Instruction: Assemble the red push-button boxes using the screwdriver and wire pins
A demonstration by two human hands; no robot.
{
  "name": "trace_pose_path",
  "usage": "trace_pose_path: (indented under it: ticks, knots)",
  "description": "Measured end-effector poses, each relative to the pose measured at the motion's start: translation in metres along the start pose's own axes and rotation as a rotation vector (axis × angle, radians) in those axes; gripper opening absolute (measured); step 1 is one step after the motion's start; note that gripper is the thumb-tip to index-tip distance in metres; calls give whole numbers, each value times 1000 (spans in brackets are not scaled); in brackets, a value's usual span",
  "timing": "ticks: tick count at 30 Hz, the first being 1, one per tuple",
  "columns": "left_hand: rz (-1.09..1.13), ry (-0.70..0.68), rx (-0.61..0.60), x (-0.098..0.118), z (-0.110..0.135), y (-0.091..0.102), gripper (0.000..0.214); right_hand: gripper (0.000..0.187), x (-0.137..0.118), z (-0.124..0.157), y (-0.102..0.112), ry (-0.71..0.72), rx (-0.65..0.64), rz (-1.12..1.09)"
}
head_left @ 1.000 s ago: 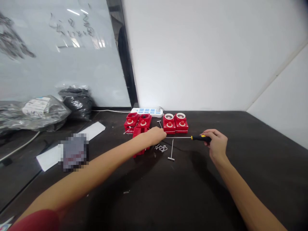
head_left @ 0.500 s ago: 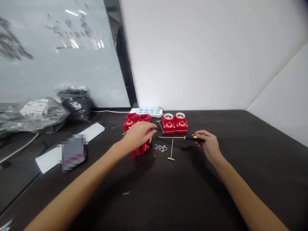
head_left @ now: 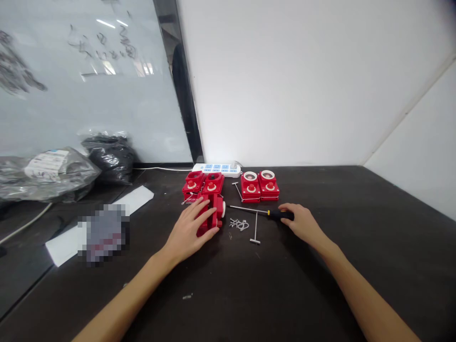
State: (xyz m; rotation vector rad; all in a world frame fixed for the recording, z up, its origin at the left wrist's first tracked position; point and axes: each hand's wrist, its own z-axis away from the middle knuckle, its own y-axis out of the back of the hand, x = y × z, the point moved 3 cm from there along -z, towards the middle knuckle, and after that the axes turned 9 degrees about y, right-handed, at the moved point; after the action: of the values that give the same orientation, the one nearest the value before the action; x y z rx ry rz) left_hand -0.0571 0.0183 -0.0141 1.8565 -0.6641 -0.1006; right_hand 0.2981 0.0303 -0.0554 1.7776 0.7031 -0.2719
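Note:
My left hand (head_left: pixel 191 231) lies over a red button box (head_left: pixel 218 209) that stands on its side, its white ring facing right. The fingers reach across its top and the thumb is along its near side. My right hand (head_left: pixel 299 220) has its fingers on the black and yellow handle of a screwdriver (head_left: pixel 249 209), low at the table, the shaft pointing left. Between the hands are a small heap of metal bits (head_left: pixel 239 224) and a T-shaped metal rod (head_left: pixel 255 228).
Two red boxes with white rings (head_left: pixel 260 186) stand behind the screwdriver, two more red boxes (head_left: pixel 203 184) at left. A second T-rod (head_left: pixel 238 190) leans between. A power strip (head_left: pixel 216 169) runs along the wall. Plastic bags (head_left: pixel 46 173) and white paper (head_left: pixel 137 199) lie left.
My left hand has come down from above onto the red button box. My right hand has moved left and down with the screwdriver, which now lies lower and slightly tilted.

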Motion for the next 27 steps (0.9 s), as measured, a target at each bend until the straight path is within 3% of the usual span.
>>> trace_pose_path:
  ticks: [3, 6, 10, 15, 20, 23, 27]
  knots:
    - [-12, 28, -9, 0, 1, -1, 46, 27, -3, 0, -1, 34, 17, 48]
    - [10, 71, -3, -1, 1, 0, 47, 21, -11, 1, 5, 76, 153, 50]
    - [-13, 166, 35, 0, 1, 1, 50, 17, -40, 2, 4, 148, 274, -9]
    - [-43, 292, 22, 10, 2, -3, 56, 21, -98, -22, -33, 347, -2, -4]
    - [-113, 340, 63, 19, 2, -9, 57, 36, -128, -53, -70, 357, -185, 148]
    - [-178, 281, 114, 21, 0, -11, 52, 34, -131, -50, -70, 349, -208, 317]
    - [-212, 239, 93, 22, -1, -12, 51, 23, -117, -33, -47, 238, -213, 540]
